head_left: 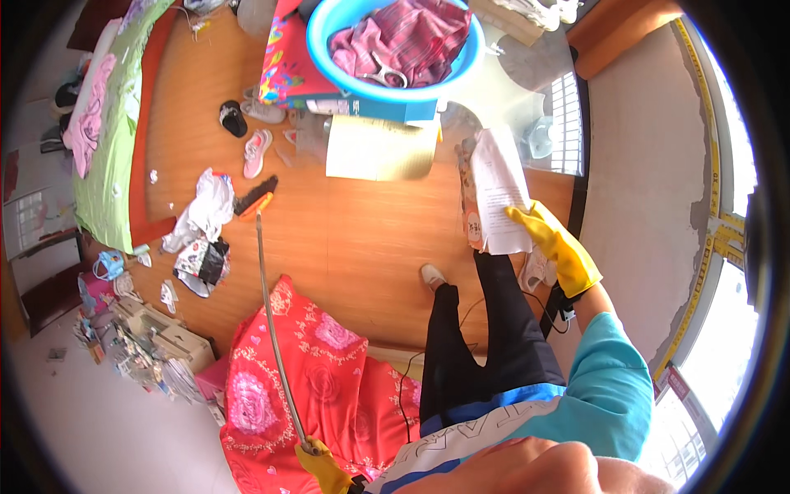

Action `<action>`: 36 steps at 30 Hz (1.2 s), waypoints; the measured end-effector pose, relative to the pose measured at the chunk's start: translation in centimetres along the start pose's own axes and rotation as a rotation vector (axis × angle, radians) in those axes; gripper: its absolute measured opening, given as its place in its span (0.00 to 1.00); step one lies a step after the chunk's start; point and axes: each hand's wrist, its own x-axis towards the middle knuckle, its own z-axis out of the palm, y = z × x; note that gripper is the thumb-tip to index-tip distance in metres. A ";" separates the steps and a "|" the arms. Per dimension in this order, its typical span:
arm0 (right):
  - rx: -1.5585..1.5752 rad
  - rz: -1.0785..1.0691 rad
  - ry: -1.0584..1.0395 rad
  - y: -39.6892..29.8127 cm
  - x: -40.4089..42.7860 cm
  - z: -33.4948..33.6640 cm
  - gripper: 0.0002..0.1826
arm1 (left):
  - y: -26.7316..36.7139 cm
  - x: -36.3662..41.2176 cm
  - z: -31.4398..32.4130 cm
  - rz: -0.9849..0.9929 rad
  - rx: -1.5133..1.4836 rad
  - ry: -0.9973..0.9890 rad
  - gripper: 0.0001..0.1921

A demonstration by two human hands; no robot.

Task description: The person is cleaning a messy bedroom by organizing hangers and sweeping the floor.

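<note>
My left hand [322, 464], in a yellow rubber glove, grips the end of a long metal broom handle [269, 296]. The orange broom head [258, 205] with dark bristles rests on the wooden floor [345, 241], beside a white plastic bag [207, 207]. On the other side, my right hand [558, 250], gloved in the same yellow rubber, holds white printed sheets of paper [500, 191]. Behind these sheets shows the edge of an orange patterned item [470, 204], mostly hidden; I cannot tell what it is or whether I hold it too.
A blue basin [318, 46] of clothes sits on a colourful box [284, 62] by a glass-topped table [524, 74]. Yellowish paper [376, 148] hangs at its edge. Pink shoe [256, 153], black shoe [232, 118] and patterned bag [200, 262] lie left. Red floral bedding [321, 383] is beside me.
</note>
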 end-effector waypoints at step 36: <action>-1.306 -0.406 0.746 6.2 14.6 -12.5 0.46 | -3.6 -8.5 11.5 0.050 0.215 -0.196 0.11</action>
